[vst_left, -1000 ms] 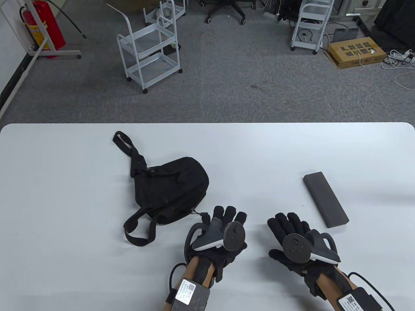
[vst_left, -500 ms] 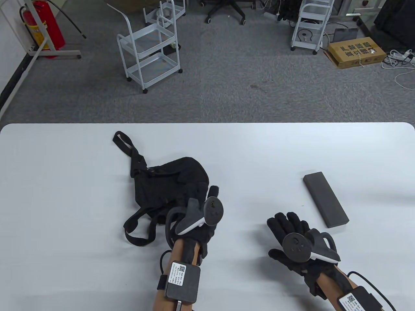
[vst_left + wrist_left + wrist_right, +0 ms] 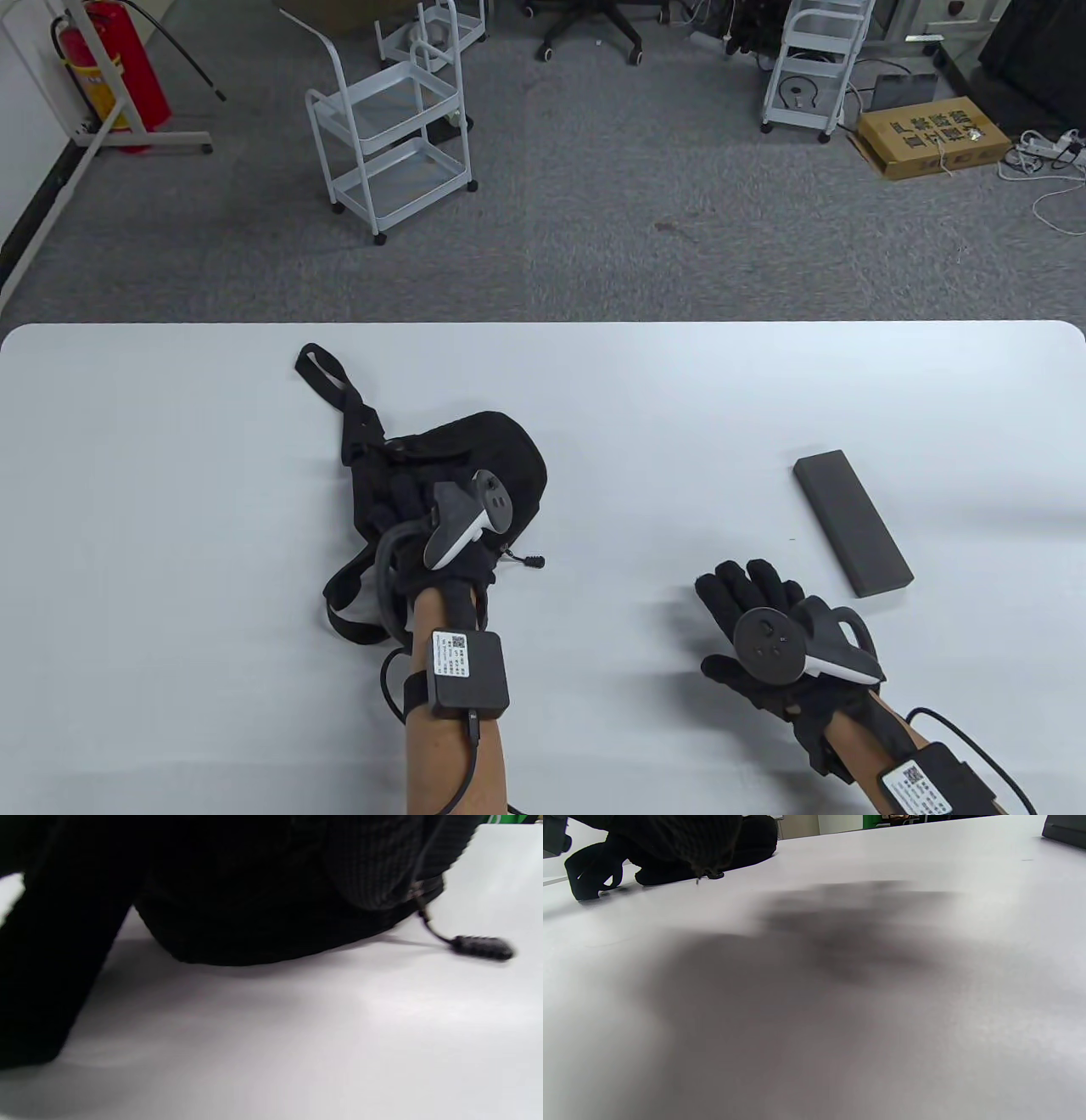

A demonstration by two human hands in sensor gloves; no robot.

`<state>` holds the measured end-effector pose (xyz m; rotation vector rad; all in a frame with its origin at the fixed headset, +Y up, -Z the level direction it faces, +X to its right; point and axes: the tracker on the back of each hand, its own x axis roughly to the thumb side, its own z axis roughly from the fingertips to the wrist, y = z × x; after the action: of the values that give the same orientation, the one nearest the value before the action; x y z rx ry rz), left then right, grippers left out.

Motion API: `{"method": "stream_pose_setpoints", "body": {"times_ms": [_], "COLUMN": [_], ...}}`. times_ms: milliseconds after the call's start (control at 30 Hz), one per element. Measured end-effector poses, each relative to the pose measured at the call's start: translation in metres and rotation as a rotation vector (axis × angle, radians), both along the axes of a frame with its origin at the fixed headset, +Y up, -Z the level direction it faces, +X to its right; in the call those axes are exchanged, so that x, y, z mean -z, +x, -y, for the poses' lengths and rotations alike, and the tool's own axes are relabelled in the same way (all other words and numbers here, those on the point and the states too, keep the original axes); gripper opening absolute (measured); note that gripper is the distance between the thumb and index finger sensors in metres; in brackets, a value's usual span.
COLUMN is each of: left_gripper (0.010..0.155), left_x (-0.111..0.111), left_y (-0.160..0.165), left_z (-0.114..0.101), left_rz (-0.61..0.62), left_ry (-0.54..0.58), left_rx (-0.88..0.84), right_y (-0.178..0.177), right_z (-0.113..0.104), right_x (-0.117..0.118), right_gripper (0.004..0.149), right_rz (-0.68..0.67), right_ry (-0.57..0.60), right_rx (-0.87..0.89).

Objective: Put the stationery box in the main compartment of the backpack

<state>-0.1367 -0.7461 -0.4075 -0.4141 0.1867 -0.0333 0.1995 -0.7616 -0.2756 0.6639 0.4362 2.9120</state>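
Note:
A black backpack (image 3: 475, 450) lies on the white table (image 3: 170, 509), left of centre. My left hand (image 3: 413, 509) rests on top of its near side. Its fingers blend into the black fabric, so I cannot tell whether they grip. The left wrist view shows the backpack's lower edge (image 3: 263, 899) close up and a zipper pull (image 3: 481, 947) lying on the table. The dark grey stationery box (image 3: 853, 522) lies flat on the right. My right hand (image 3: 751, 590) is open and empty, fingers spread, just left of the box's near end and apart from it.
One backpack strap loops toward the far left (image 3: 318, 365) and another lies toward me (image 3: 352, 611). The zipper pull (image 3: 534, 560) sticks out to the right of the bag. The floor beyond the table's far edge holds white carts (image 3: 390, 136).
My left hand has moved forward and left from the bare table onto the backpack. My right hand has barely moved. The box and bag lie where they were.

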Motion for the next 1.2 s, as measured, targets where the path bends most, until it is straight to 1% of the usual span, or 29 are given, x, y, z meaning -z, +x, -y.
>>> {"method": "stream_pose_setpoints", "body": {"times_ms": [200, 367, 433, 567, 667, 767, 900, 1000, 1067, 1133, 1200], "left_gripper": [0.101, 0.088, 0.079, 0.068, 0.059, 0.054, 0.053, 0.053, 0.053, 0.052, 0.052], "left_x": [0.008, 0.011, 0.011, 0.010, 0.009, 0.006, 0.003, -0.002, -0.007, -0.014, -0.019], "left_y": [-0.003, -0.003, -0.002, -0.003, -0.007, -0.011, -0.019, -0.027, -0.034, -0.042, -0.047], "left_z": [0.013, 0.023, 0.025, 0.024, 0.019, 0.011, -0.004, -0.023, -0.037, -0.055, -0.070], "left_rz": [-0.027, -0.032, -0.026, -0.029, -0.011, -0.015, -0.037, -0.054, -0.078, -0.118, -0.133], "left_ry": [-0.019, -0.017, 0.003, 0.052, 0.136, 0.218, 0.312, 0.402, 0.453, 0.559, 0.623], "left_rx": [-0.003, -0.023, -0.028, -0.028, -0.025, -0.022, -0.059, -0.096, -0.158, -0.236, -0.296], "right_y": [-0.004, -0.007, -0.008, -0.007, -0.006, -0.005, -0.003, -0.003, -0.002, -0.002, -0.002], "right_z": [0.004, 0.005, 0.005, 0.005, 0.004, 0.003, 0.002, 0.003, 0.003, 0.003, 0.003], "right_x": [0.001, -0.002, -0.002, -0.001, -0.001, -0.001, 0.000, 0.000, 0.001, 0.000, 0.001], "right_gripper": [0.090, 0.090, 0.090, 0.090, 0.090, 0.090, 0.089, 0.090, 0.090, 0.090, 0.090], "right_rz": [-0.018, -0.034, -0.035, -0.029, -0.022, -0.016, -0.013, -0.012, -0.012, -0.011, -0.007], "right_ry": [-0.021, -0.020, -0.021, -0.028, -0.030, -0.030, -0.028, -0.024, -0.021, -0.016, -0.012], "right_rx": [-0.017, -0.025, -0.028, -0.029, -0.030, -0.023, -0.017, -0.014, -0.013, -0.012, -0.011]}}
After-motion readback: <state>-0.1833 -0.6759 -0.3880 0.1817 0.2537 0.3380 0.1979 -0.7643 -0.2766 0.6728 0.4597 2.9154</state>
